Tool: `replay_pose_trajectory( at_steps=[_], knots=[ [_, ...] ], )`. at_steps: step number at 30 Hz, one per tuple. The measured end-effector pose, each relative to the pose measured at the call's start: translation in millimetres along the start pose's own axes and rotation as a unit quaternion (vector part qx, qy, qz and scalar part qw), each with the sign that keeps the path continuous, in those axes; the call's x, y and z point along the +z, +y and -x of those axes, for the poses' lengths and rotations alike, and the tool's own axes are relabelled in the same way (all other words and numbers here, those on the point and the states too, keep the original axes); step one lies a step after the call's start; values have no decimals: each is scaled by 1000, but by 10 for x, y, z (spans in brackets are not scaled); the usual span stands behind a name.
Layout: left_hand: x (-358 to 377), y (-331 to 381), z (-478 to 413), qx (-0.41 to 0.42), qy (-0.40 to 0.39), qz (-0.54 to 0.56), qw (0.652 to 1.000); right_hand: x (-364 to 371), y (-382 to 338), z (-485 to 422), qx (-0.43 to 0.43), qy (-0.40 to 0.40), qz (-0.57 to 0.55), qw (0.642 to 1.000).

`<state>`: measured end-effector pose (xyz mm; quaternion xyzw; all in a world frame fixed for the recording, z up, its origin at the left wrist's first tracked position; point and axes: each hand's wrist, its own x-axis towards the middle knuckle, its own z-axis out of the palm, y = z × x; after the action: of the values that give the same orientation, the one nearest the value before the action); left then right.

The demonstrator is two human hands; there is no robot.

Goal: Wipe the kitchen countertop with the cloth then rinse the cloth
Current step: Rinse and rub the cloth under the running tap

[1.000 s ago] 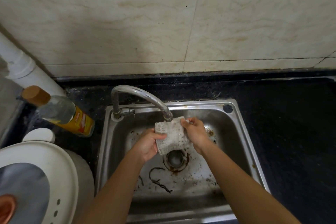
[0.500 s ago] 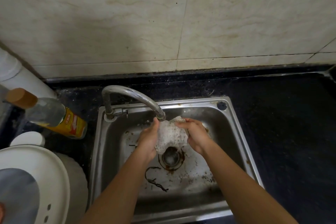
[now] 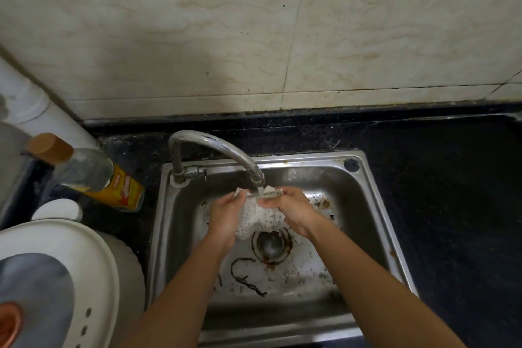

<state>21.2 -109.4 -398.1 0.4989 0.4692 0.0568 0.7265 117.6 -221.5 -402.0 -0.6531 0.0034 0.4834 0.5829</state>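
Head view showed the cloth [image 3: 258, 219], spread flat a second earlier, bunched under the faucet [image 3: 223, 148] over the sink [image 3: 377, 206], left hand [image 3: 226, 217] and right hand [image 3: 292, 210] both gripping it; rinsing seemed underway

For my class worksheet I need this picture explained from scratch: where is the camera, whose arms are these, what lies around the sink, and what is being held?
There is no machine here. The camera sits on a person's head and looks forward and down, so the two bare arms rising from the bottom edge are that person's own. The left hand and right hand both grip a pale speckled cloth, holding it under the spout of a curved metal tap, above the drain of a stained steel sink. A thin stream of water seems to fall on the cloth. Around the sink runs a dark countertop. To the left are a clear bottle with a yellow label, and a white appliance lid.
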Motion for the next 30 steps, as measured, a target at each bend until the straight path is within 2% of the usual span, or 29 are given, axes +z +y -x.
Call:
replay_pose_trajectory(
  at_steps=[3, 8, 13, 17, 22, 27, 30],
  knots=[
    [26, 35, 22, 31, 37, -15, 999, 49, -2, -17, 3, -4, -26, 1000],
    [65, 118, -4, 12, 83, -43, 996, 40, 57, -62, 19, -24, -38, 999],
    [16, 147, -13, -57, 58, -43, 996, -32, 39, -89, 37, -19, -81, 996],
    [-24, 152, 31, -13, -13, 1, 1000, -31, 11, -79, 62, -53, -131, 988],
    [-61, 202, 90, -25, 0, -44, 999, -32, -50, -94, 129, -66, -84, 986],
    [-12, 194, 2, -116, 25, -110, 987, -59, -127, -103, 100, -42, -53, 993],
    [16, 140, 34, -70, 17, -80, 994, -111, -164, -66, 64, -43, -43, 996]
  ],
)
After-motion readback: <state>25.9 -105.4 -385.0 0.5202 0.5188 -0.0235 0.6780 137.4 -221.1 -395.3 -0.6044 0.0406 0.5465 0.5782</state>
